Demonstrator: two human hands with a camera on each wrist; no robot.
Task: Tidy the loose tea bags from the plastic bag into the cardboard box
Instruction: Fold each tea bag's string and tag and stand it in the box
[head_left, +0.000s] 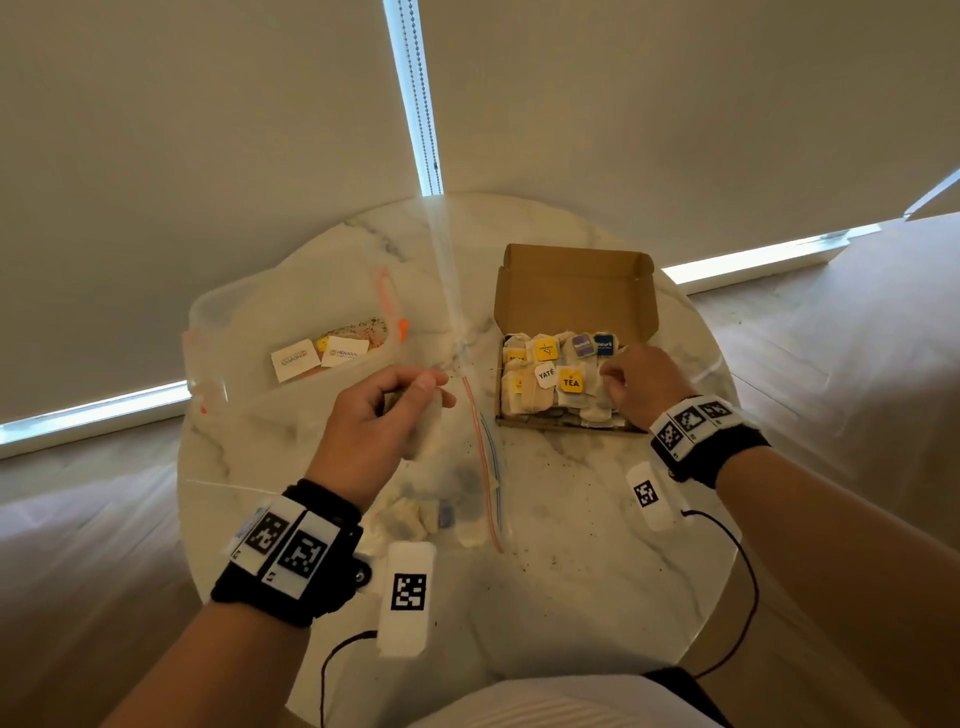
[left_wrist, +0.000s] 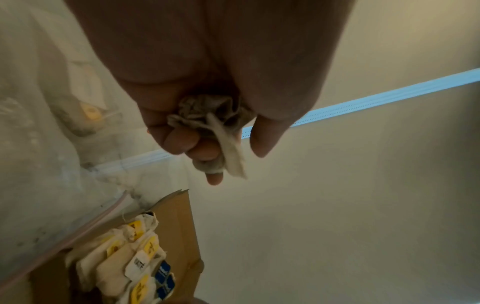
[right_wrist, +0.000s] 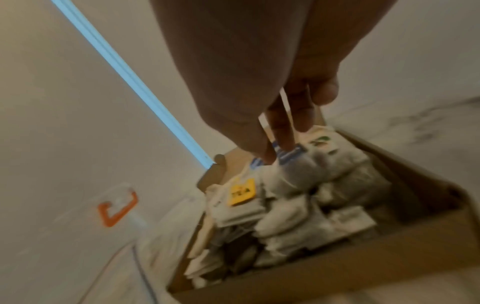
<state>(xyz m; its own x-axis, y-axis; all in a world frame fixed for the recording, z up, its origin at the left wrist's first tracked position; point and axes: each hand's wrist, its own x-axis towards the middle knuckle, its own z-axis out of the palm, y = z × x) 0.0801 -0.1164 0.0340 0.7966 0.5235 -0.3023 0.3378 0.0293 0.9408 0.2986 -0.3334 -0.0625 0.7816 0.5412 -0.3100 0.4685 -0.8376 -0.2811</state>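
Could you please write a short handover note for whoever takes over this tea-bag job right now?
Left hand: grips a crumpled tea bag, held above the plastic bag.
Right hand: fingers reach into the cardboard box; a grip cannot be made out.
Box: open on the right of the table, already filled with many tea bags.
Plastic bag: lies open in front of the person, a few tea bags still inside.
A second clear bag holding sachets sits at the left.
Left: drop in the held bag, then move the remaining ones.

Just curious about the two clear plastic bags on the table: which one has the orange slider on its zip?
The far plastic bag, left of the cardboard box, with white sachets inside. The nearer plastic bag, under the left hand, has only a thin pink-and-blue seal strip.
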